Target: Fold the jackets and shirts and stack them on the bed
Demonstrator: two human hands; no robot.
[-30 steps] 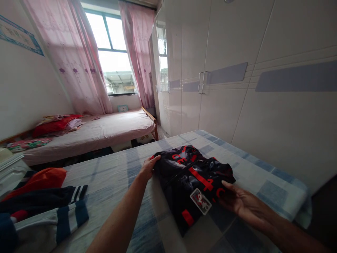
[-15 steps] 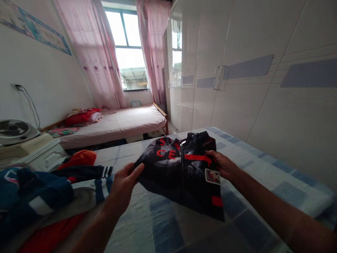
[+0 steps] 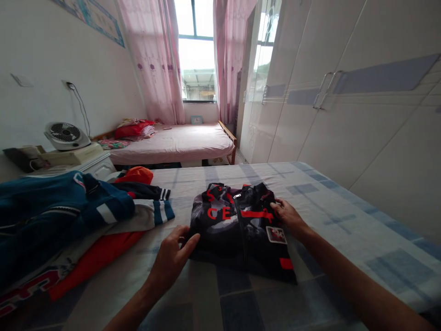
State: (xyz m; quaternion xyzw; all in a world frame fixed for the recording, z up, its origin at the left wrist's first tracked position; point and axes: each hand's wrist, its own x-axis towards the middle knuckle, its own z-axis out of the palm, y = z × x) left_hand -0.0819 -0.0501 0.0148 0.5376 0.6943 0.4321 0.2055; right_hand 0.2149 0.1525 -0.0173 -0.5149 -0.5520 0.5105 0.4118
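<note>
A folded black jacket (image 3: 220, 239) with red lettering, a front zip and a square patch lies on the bed, its collar toward the far side. At its left edge, my left hand (image 3: 177, 246) pinches the fabric, thumb on the near side and the other fingertips partly hidden. My right hand (image 3: 288, 215) grips the upper right edge of the same jacket, with some of its fingers out of sight beneath the cloth.
Loose clothes, including a blue jacket (image 3: 65, 202), are heaped on the left of the checked bedsheet (image 3: 330, 257). Beyond stand a fan (image 3: 65, 133) on a cabinet and a pink-covered bed (image 3: 179, 142). White wardrobes (image 3: 344, 128) line the right side.
The jacket has come down flatter onto the bed, with both hands still at its sides. My view has turned left, bringing more of the clothes heap and the fan into sight.
</note>
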